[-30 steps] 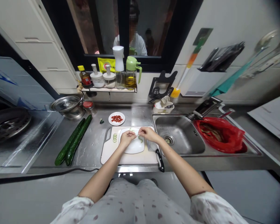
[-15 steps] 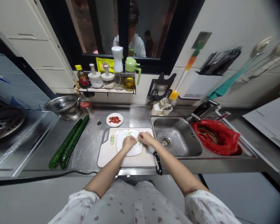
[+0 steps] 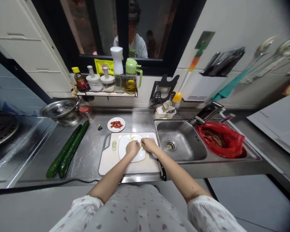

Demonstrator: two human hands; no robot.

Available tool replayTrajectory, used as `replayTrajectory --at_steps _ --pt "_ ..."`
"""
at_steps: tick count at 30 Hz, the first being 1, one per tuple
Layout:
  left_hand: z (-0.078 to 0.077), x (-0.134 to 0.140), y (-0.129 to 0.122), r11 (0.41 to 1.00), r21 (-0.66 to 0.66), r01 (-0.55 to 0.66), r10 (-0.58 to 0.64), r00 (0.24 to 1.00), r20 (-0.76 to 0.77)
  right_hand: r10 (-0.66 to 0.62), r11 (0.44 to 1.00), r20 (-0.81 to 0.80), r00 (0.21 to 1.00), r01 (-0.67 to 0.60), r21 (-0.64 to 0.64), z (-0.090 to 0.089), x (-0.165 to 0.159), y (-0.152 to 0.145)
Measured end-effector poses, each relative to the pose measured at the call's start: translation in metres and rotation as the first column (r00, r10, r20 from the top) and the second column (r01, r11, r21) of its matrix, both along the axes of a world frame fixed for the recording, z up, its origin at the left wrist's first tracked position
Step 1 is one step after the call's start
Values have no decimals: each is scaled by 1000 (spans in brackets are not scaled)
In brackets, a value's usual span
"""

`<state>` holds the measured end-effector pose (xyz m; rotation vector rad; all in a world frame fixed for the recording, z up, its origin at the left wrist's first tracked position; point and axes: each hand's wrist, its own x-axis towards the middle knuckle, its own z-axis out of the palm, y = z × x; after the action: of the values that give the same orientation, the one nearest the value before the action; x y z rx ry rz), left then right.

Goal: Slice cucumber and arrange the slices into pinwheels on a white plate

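A white square plate (image 3: 125, 154) lies on the light cutting board (image 3: 106, 166), with thin cucumber slices (image 3: 131, 137) arranged near its far edge. Over the plate's middle, my left hand (image 3: 132, 148) is closed in a pinch; what is between its fingertips is hidden. My right hand (image 3: 149, 144) pinches at a cucumber slice (image 3: 142, 147) by the plate's right side. The fingertips of both hands are close together. More cucumber rounds (image 3: 114, 145) lie in a row on the board, left of the plate. A knife with a black handle (image 3: 162, 170) rests along the board's right edge.
Two whole cucumbers (image 3: 70, 149) lie at left, near a lidded steel pot (image 3: 62, 112). A small dish (image 3: 116, 124) holds chopped red pieces behind the board. At right are the sink (image 3: 183, 141) and a red plastic bag (image 3: 222, 141). Condiments stand on a shelf (image 3: 106, 94).
The whole view has shifted slightly. My left hand has turned a little, its fingers more curled, and both hands stay over the plate. The slices on the board look the same.
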<state>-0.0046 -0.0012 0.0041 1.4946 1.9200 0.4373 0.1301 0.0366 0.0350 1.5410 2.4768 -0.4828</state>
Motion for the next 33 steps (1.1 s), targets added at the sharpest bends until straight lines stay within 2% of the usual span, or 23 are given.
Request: replayTrajectory --at_steps 3,7,13,20,26,33 --pt "1 2 1 999 -33 29 -32 996 -79 7 1000 43 999 -7 -13 0 -1 0" --pt "2 1 0 997 -43 56 -61 993 -106 -14 1000 38 999 15 -27 0 0 -1" --pt "4 -2 1 996 -53 65 -70 993 -92 -68 998 -30 997 68 -10 1 5 -1" --pt "3 -4 6 998 -56 43 -47 997 -57 -200 979 -107 974 204 28 3 18 1" --pt "0 -1 8 997 -61 50 -53 997 -49 -205 979 -45 978 205 -16 0 13 -5" --pt "-3 -1 7 998 -31 56 -58 996 -70 -180 984 12 984 180 8 0 9 -7"
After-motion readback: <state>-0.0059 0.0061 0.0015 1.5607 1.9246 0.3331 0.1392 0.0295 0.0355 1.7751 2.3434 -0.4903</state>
